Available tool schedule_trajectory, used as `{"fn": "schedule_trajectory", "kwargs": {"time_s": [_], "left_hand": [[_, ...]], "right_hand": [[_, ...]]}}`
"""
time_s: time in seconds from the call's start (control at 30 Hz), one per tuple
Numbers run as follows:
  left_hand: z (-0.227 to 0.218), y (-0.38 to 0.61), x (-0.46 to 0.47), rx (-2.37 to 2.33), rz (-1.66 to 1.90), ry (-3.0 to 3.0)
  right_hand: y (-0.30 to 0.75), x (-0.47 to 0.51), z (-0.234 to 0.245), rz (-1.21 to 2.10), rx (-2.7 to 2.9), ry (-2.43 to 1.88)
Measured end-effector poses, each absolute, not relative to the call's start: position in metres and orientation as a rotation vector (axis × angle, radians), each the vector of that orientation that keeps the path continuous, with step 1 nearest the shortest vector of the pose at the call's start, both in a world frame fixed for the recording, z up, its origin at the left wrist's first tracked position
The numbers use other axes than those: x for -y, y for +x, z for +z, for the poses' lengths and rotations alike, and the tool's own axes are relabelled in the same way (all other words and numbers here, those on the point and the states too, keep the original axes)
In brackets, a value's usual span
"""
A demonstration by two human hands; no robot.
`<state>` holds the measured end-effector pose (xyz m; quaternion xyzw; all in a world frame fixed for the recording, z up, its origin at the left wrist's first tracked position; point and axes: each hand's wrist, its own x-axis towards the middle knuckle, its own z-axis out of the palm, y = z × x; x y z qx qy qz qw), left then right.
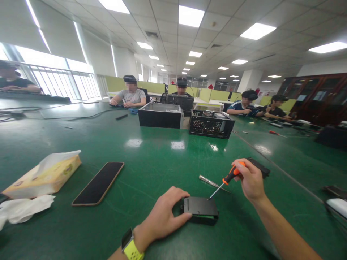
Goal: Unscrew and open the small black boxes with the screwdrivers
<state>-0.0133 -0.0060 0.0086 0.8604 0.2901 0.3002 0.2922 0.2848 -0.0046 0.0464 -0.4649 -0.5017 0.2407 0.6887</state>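
Note:
A small black box-like device lies on the green table, a strip of green showing along its near side. My left hand grips its left end between thumb and fingers. In my right hand is an orange-and-black screwdriver, its handle pinched in the fingers. The metal shaft slants down to the left, and its tip meets the far edge of the device's top. Just beyond the device lies a slim silvery, clear-handled tool. Partly behind my right hand sits another black part.
A phone and a tissue pack with a crumpled tissue lie on the left. Further back stand two computer cases. A red screwdriver lies at the far right. Several people sit around the table.

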Motion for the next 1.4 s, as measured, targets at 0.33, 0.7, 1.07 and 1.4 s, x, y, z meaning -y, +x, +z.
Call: {"fn": "schedule_trajectory", "kwargs": {"time_s": [0.33,0.7,1.07,1.4], "left_hand": [[0.008,-0.018,0.002,-0.727,0.802,2.269],[0.012,-0.019,0.002,-0.695,0.732,2.278],[0.013,-0.021,0.002,-0.665,0.769,2.215],[0.012,-0.018,0.002,-0.719,0.824,2.088]], "right_hand": [[0.284,0.006,0.045,0.518,1.168,-1.032],[0.281,0.022,0.063,0.355,1.345,-1.096],[0.257,0.014,0.119,0.46,1.978,-1.217],[0.25,0.007,0.12,0.387,1.998,-1.229]]}}
